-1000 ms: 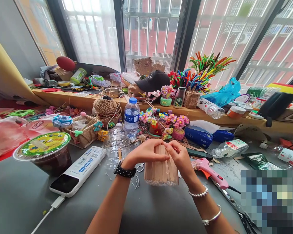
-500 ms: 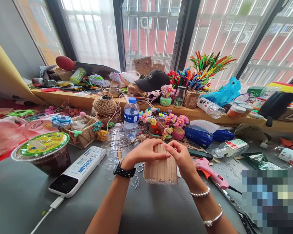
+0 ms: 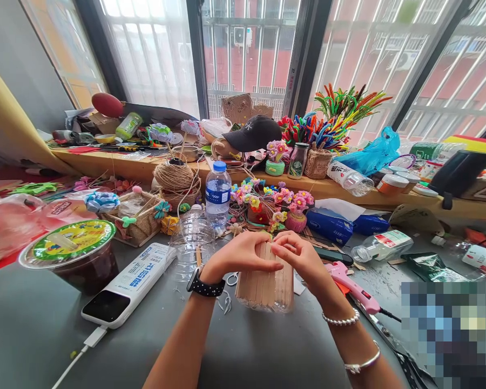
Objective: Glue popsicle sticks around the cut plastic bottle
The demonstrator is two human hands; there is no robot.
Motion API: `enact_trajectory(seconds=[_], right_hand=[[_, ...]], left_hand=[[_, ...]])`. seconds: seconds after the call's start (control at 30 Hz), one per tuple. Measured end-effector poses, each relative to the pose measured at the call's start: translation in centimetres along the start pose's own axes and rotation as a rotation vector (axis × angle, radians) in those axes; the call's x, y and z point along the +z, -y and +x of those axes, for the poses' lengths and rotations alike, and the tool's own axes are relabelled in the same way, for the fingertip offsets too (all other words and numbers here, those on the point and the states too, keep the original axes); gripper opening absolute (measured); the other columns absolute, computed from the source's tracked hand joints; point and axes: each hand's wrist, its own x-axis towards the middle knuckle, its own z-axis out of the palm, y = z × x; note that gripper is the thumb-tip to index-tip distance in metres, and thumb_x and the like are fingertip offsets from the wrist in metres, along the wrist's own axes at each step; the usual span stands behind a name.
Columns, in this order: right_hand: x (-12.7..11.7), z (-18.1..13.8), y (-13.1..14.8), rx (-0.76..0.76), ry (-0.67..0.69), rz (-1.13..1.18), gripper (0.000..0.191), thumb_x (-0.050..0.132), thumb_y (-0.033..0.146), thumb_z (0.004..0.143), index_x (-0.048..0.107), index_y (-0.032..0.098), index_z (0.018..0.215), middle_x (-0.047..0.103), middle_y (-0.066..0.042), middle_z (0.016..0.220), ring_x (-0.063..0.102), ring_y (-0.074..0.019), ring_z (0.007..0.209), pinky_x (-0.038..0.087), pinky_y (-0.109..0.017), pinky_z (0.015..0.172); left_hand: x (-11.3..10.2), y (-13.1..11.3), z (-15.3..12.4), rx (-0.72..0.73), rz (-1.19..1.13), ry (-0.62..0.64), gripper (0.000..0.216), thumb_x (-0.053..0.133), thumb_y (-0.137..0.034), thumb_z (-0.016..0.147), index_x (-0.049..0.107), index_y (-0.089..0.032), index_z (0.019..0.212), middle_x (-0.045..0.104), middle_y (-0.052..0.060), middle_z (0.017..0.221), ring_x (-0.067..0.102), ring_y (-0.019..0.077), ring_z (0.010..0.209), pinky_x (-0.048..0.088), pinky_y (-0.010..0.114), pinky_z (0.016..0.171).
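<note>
Between my hands stands a clear plastic bottle piece [image 3: 263, 289] covered in flat wooden craft sticks, its clear bottom edge showing toward me. My left hand [image 3: 243, 253] is closed round its upper left side, thumb across the sticks. At the top right, my right hand [image 3: 294, 253] has its fingers curled with thumb and fingertips pressing the sticks near the upper rim. The far side of the piece is hidden. A pink glue gun [image 3: 354, 286] lies just right of my right hand, and white-handled scissors [image 3: 232, 279] lie partly hidden beside the piece.
A water bottle [image 3: 217, 197], a cut clear bottle [image 3: 192, 237] and twine [image 3: 174, 177] stand behind my left hand. On the left are a lidded cup [image 3: 71, 254] and a power bank [image 3: 133, 281] with a cable. Large scissors [image 3: 389, 340] lie at right.
The stick-covered piece has tipped and shifted slightly left and toward me. My right hand has turned a little, its wrist moving right, with the fingertips still at the top.
</note>
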Motion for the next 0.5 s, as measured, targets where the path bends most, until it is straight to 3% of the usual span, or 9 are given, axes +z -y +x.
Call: enact_trajectory(seconds=[0.37, 0.5], right_hand=[[-0.4, -0.2, 0.8, 0.055, 0.022, -0.002, 0.021, 0.065, 0.037, 0.062, 0.057, 0.019, 0.057, 0.054, -0.003, 0.094, 0.049, -0.0178, 0.096, 0.033, -0.03, 0.086], [-1.3, 0.0, 0.4, 0.074, -0.004, 0.011, 0.021, 0.066, 0.037, 0.061, 0.058, 0.018, 0.058, 0.054, -0.003, 0.095, 0.047, -0.0189, 0.099, 0.031, -0.03, 0.087]], left_hand=[[-0.3, 0.2, -0.1, 0.05, -0.089, 0.063, 0.033, 0.057, -0.047, 0.069, 0.052, -0.015, 0.074, 0.047, -0.004, 0.07, 0.042, 0.01, 0.066, 0.03, 0.019, 0.055], [-0.3, 1.1, 0.2, -0.006, -0.134, 0.047, 0.038, 0.051, -0.049, 0.072, 0.042, -0.015, 0.06, 0.034, -0.005, 0.059, 0.032, 0.0075, 0.056, 0.024, 0.02, 0.049]])
